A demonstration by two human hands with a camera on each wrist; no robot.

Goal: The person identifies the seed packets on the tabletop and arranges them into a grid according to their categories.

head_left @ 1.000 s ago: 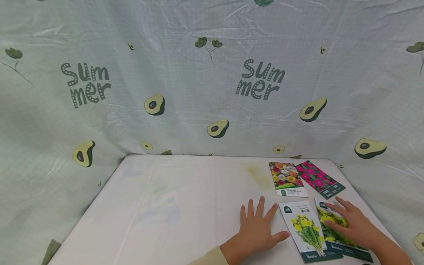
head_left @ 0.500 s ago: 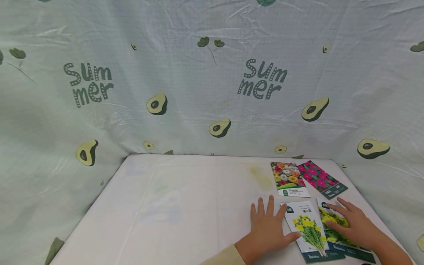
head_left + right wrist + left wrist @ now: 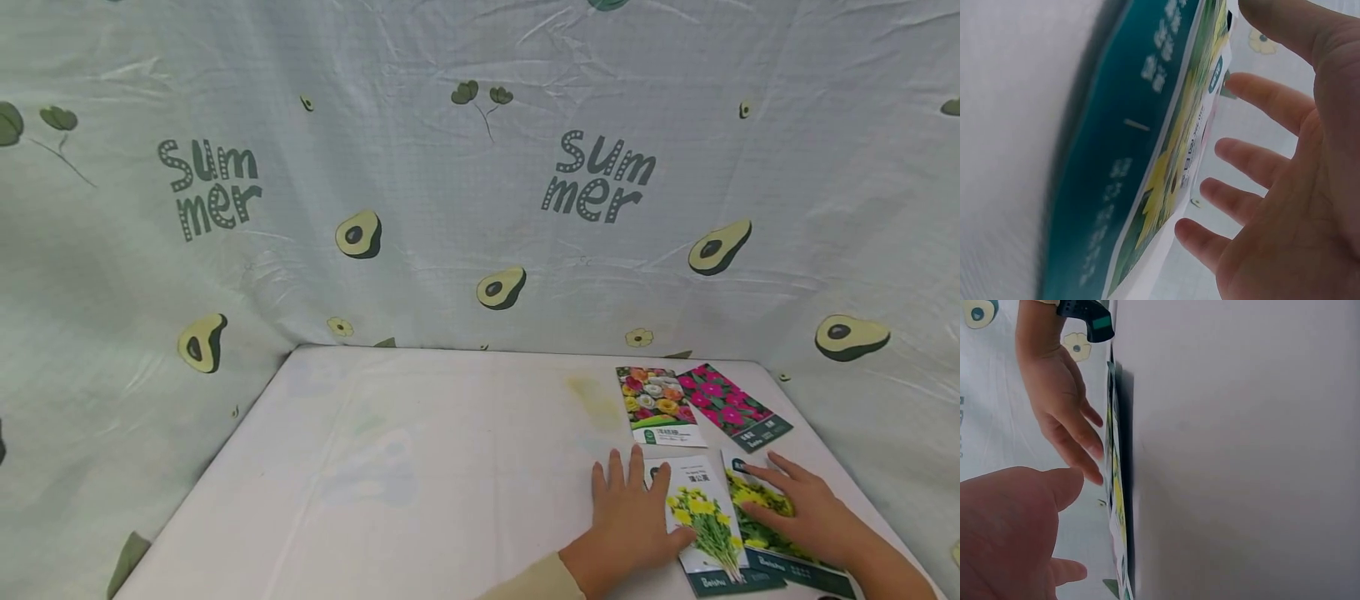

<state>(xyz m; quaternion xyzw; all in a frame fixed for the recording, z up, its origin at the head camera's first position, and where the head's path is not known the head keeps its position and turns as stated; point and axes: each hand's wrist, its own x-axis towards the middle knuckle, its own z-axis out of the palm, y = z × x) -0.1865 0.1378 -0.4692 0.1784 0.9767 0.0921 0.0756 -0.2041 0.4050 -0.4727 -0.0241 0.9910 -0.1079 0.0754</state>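
In the head view my left hand (image 3: 630,521) lies with fingers spread at the left edge of a white seed packet (image 3: 693,487) printed with a bunch of yellow flowers. Its thumb and index finger overlap that packet. Just to the right, my right hand (image 3: 813,517) is over a second seed packet (image 3: 798,569) with yellow blooms and a dark green band, partly hiding it. The right wrist view shows the right fingers (image 3: 1254,159) extended and apart, tips close to this yellow-flower packet (image 3: 1116,144). The two packets overlap at their lower edges.
Behind the hands lie a packet with mixed-colour roses (image 3: 652,400) and a packet with pink flowers (image 3: 727,408), corners close together. The white table (image 3: 420,467) stretches left. A printed avocado cloth (image 3: 420,167) hangs behind and at both sides.
My left hand has slid to the right, so its thumb and index finger now reach further over the white packet. The right hand stays on its packet. The head view has shifted slightly.
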